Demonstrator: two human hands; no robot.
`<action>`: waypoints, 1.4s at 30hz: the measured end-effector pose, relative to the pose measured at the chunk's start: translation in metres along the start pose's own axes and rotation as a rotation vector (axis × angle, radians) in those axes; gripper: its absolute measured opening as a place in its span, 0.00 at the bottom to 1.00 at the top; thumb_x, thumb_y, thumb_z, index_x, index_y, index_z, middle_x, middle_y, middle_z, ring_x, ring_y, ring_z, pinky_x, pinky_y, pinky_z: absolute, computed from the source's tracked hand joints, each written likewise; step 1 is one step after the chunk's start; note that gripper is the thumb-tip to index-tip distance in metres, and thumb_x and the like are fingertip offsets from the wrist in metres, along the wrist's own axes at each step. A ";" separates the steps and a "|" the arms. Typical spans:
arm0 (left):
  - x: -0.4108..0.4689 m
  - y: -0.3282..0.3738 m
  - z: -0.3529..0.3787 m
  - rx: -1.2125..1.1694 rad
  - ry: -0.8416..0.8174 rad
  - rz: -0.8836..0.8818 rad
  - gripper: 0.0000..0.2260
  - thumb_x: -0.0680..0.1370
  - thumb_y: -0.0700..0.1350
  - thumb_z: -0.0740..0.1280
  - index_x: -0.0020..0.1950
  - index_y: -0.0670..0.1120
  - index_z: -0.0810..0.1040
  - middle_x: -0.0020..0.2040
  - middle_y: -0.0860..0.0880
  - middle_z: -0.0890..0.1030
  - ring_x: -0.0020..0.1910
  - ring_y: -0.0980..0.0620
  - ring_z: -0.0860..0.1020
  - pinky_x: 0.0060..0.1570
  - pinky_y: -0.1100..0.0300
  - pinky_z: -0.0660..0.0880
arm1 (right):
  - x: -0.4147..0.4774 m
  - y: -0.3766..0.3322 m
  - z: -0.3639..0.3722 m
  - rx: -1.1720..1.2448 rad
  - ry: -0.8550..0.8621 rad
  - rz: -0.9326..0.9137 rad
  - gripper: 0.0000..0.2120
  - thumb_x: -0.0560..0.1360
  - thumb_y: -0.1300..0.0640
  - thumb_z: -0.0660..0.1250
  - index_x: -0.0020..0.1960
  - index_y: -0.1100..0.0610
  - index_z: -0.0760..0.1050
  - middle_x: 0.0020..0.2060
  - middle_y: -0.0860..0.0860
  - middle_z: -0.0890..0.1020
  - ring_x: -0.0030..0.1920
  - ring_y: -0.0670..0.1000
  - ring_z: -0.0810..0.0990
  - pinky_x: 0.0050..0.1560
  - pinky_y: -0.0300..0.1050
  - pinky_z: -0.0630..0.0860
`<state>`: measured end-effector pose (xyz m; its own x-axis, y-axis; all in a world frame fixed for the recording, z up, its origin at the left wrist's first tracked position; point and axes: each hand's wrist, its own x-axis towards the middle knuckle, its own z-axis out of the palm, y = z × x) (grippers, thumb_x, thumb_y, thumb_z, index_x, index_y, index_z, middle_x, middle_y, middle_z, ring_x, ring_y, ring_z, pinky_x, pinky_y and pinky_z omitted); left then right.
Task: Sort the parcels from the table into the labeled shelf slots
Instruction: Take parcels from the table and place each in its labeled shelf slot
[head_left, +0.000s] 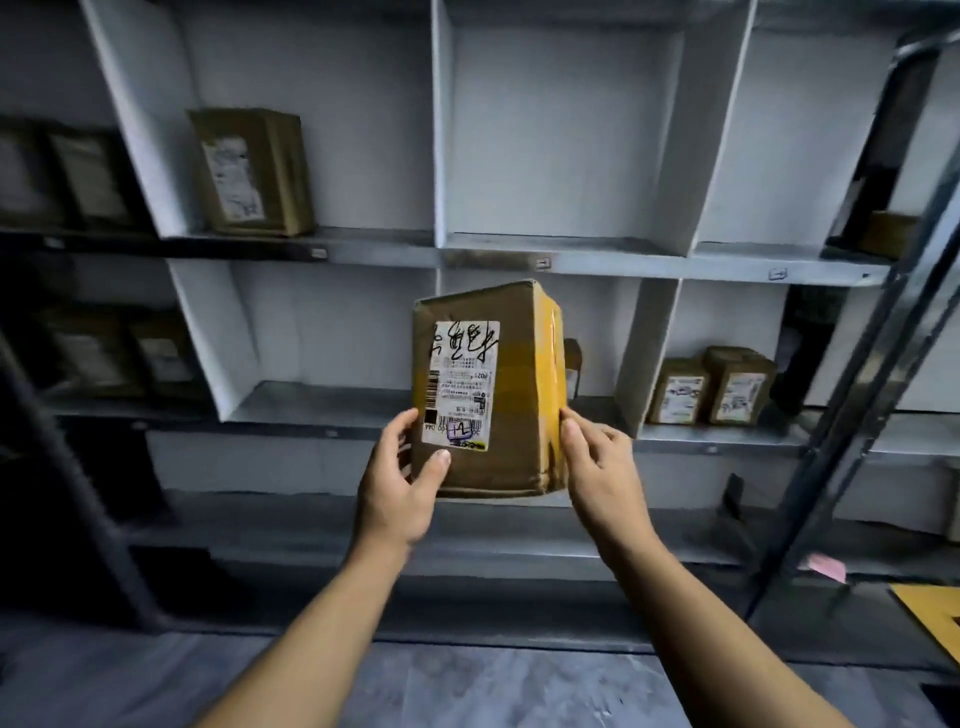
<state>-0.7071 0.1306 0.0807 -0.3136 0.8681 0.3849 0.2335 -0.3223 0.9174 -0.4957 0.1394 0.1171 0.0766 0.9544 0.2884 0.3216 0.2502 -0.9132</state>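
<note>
I hold a brown cardboard parcel (514, 395) upright in front of a grey shelf unit (561, 254). Yellow tape runs down its right side, and a white shipping label with black handwriting faces me. My left hand (402, 478) grips its lower left corner, thumb on the front face. My right hand (597, 462) presses on its lower right edge. The parcel floats before the middle slot of the second row, partly hiding a small box (572, 364) inside that slot.
One labelled box (254, 171) stands in the upper left slot. Two small boxes (711, 387) sit in the right slot of the second row. Dim boxes (109, 353) fill the far-left slots. Small tags (543, 263) mark the shelf edges. A dark metal post (857, 405) slants at right.
</note>
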 end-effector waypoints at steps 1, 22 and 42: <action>0.012 -0.003 -0.017 0.035 0.021 0.026 0.23 0.75 0.43 0.71 0.66 0.59 0.68 0.62 0.53 0.76 0.60 0.53 0.76 0.50 0.68 0.73 | 0.008 -0.010 0.021 0.017 -0.039 0.014 0.24 0.80 0.37 0.57 0.73 0.44 0.70 0.65 0.49 0.73 0.61 0.43 0.74 0.65 0.51 0.74; 0.237 -0.016 -0.211 0.310 0.135 0.388 0.29 0.74 0.43 0.72 0.70 0.62 0.64 0.64 0.56 0.73 0.61 0.59 0.75 0.57 0.56 0.78 | 0.160 -0.118 0.277 0.369 -0.115 -0.224 0.29 0.74 0.49 0.74 0.66 0.33 0.61 0.54 0.39 0.78 0.52 0.34 0.80 0.54 0.43 0.81; 0.411 0.012 -0.196 1.033 0.027 0.341 0.18 0.77 0.59 0.62 0.65 0.56 0.72 0.62 0.57 0.73 0.61 0.53 0.68 0.62 0.52 0.68 | 0.383 -0.165 0.282 0.199 0.140 -0.398 0.28 0.75 0.50 0.71 0.71 0.43 0.64 0.60 0.50 0.79 0.60 0.53 0.78 0.64 0.57 0.74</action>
<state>-1.0133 0.4091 0.2699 -0.1028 0.7806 0.6165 0.9694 -0.0603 0.2380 -0.7854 0.5096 0.2971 0.1152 0.7501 0.6512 0.1655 0.6319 -0.7572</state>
